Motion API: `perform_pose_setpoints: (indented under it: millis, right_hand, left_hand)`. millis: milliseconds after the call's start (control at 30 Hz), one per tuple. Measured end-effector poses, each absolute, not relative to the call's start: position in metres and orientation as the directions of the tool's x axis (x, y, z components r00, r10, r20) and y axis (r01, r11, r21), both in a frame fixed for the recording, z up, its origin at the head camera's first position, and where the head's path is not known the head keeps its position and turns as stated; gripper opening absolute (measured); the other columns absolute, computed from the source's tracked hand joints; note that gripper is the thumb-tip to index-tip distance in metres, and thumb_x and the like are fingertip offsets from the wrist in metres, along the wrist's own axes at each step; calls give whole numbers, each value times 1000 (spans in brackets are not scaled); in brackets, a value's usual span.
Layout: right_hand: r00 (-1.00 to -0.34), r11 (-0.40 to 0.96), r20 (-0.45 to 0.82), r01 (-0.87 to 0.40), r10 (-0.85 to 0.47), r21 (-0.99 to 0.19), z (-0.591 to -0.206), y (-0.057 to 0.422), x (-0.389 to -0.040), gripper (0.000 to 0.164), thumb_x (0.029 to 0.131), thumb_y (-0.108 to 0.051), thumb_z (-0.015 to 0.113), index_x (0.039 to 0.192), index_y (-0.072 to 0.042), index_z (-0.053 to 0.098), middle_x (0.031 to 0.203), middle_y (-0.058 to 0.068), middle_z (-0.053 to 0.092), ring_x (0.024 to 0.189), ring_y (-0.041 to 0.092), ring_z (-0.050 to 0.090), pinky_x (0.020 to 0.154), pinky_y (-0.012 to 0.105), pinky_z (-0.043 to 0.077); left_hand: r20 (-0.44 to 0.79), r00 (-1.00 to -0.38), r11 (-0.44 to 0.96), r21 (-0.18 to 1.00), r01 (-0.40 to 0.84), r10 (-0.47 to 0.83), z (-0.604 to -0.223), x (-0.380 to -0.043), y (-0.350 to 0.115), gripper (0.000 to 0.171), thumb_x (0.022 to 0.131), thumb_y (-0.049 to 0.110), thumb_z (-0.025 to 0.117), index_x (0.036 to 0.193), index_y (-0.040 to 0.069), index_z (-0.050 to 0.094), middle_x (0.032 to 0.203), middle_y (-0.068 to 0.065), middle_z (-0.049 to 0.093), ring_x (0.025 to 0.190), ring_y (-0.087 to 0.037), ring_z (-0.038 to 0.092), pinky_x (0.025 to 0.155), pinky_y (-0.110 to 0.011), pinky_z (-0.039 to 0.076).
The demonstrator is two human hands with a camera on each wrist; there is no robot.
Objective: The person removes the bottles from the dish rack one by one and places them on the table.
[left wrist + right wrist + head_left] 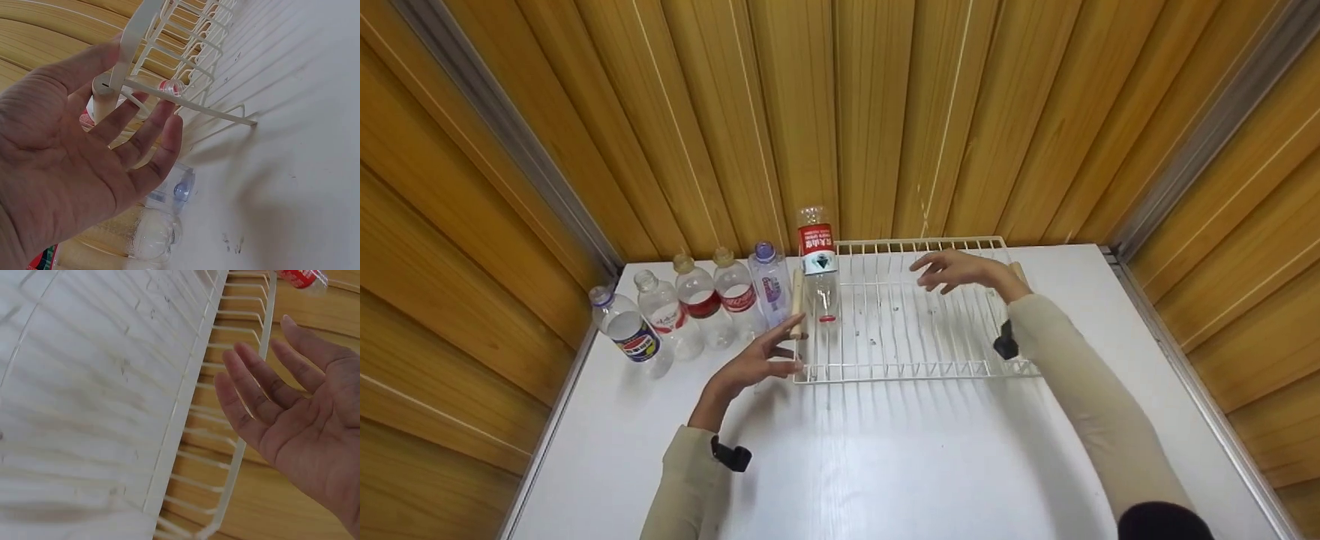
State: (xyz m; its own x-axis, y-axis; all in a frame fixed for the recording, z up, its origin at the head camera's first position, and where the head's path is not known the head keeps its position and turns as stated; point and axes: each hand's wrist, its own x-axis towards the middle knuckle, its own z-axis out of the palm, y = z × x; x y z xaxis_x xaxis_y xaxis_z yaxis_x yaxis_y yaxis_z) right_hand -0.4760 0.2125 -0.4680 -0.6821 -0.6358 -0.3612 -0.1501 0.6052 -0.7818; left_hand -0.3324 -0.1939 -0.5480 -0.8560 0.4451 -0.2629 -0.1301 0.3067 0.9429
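A white wire rack (900, 379) with wooden handles lies on the white table. My left hand (754, 365) is at the rack's near left corner, its fingers loosely bent beside the wooden handle (797, 292). In the left wrist view the fingertips reach under the rack's end wire (185, 102). A clear plastic bottle (817, 255) with a red and white label stands upside down at the rack's left end, its narrow red-ringed end at the wires. Over the rack's right half hovers my right hand (956, 270), fingers relaxed and holding nothing.
Left of the rack several clear bottles stand upright in a slanting row, among them a purple-capped bottle (769, 281) near the handle and a blue-labelled bottle (631, 334) at the far left. Wood-patterned walls (870, 112) enclose the white table (870, 457) at the back and sides.
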Motion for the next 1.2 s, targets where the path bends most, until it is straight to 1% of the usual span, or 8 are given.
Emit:
perform_pose_setpoints:
  millis: [100,233,467,567,667,833,1033,1200]
  right_hand:
    - [-655,601,-385,-133,-650,-788,-481,178,-477,52,105,-16,56,150,5,41,141,34,54,128,49,56,106,55,51]
    - [-651,596,-405,-92,-642,-798,-491,131,-475,57,104,-15,57,153,6,36,144,34,52,133,49,53,109,55,49]
    - [-705,519,-403,58,-584,-853,-496,78,-472,87,97,-8,67,162,-1,10,156,32,37,139,45,48,117,53,42]
    - [-740,480,-406,128,-536,-868,-499,68,-471,94,94,-2,69,163,-1,5,157,34,35,139,46,48,117,54,41]
    - [-770,417,-408,203,-491,-886,-502,60,-471,92,93,0,67,162,0,6,157,35,34,140,46,47,118,55,40]
    - [-799,329,-429,306,-422,-893,-501,46,-467,85,91,0,69,158,0,17,152,30,42,140,44,46,118,56,40]
    - [-792,341,-438,307,-426,-888,-501,29,-463,73,91,-3,68,152,-1,27,144,23,45,137,42,47,115,58,42]
    - [-805,334,-434,311,-404,-889,-503,28,-465,73,88,-3,72,149,0,33,144,25,48,135,42,50,112,58,46]
  left_hand:
    - [-271,-856,314,940,-136,440,-549,-328,-193,93,89,26,78,163,38,23,166,-13,30,142,-45,44,102,-53,54]
    - [-277,-862,313,938,-147,424,-548,-320,-196,93,89,27,79,162,38,24,167,-12,29,142,-44,44,102,-52,54]
    - [-276,-865,316,937,-146,419,-547,-320,-198,92,89,24,79,163,36,24,166,-13,31,141,-45,44,101,-51,55]
    - [-282,-857,302,940,-158,431,-548,-324,-194,92,88,23,80,162,37,26,165,-14,31,140,-46,45,99,-49,56]
    - [-277,-853,287,945,-158,443,-551,-328,-191,92,89,21,79,162,35,26,165,-15,31,140,-47,45,98,-49,57]
    - [-262,-852,288,948,-139,452,-554,-331,-192,92,89,23,79,163,32,25,167,-13,28,142,-46,43,98,-50,57]
    - [-260,-863,285,948,-142,434,-554,-329,-195,90,88,25,80,162,33,28,166,-13,30,141,-44,45,99,-52,56]
    - [-258,-860,283,949,-141,439,-555,-332,-196,91,89,27,79,163,30,25,165,-13,31,142,-44,44,100,-52,55]
